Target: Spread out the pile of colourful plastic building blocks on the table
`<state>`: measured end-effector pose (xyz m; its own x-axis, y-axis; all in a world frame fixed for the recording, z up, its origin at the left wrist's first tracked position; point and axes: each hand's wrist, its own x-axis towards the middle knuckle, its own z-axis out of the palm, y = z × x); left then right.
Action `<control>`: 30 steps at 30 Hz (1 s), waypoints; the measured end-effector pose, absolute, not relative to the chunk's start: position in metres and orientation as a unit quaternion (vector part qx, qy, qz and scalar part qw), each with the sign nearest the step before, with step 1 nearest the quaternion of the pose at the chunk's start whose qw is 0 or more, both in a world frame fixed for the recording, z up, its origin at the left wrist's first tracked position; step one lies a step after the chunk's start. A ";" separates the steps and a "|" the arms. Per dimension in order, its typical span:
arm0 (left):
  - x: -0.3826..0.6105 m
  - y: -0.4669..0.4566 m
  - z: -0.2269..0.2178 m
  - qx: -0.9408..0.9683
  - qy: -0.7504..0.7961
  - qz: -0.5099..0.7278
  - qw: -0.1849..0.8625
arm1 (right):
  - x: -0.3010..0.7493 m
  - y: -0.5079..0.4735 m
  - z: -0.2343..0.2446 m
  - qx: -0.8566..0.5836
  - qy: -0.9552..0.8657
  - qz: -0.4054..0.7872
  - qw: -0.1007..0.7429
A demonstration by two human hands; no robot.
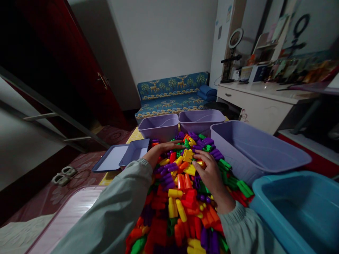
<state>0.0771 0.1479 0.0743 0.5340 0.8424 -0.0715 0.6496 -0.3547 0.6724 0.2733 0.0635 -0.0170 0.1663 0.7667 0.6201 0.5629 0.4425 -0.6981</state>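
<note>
A heap of plastic toy building blocks in red, orange, yellow, green and purple covers the middle of the table. Over its far left part reaches my left hand, fingers stretched flat to the right near a green block. My right hand lies on the right side of the heap, its fingers apart and pointing at a yellow block. Another yellow block sits by its thumb. Neither hand appears to grip a block, though the undersides of the fingers are hidden.
Two purple bins stand behind the heap, and a larger purple bin is at the right. A blue tub stands nearer on the right. Shallow trays lie left, with a pink lid closer.
</note>
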 end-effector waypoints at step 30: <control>0.019 0.072 0.080 0.896 0.420 0.128 0.068 | 0.276 0.067 -0.022 -0.539 -0.637 0.104 0.541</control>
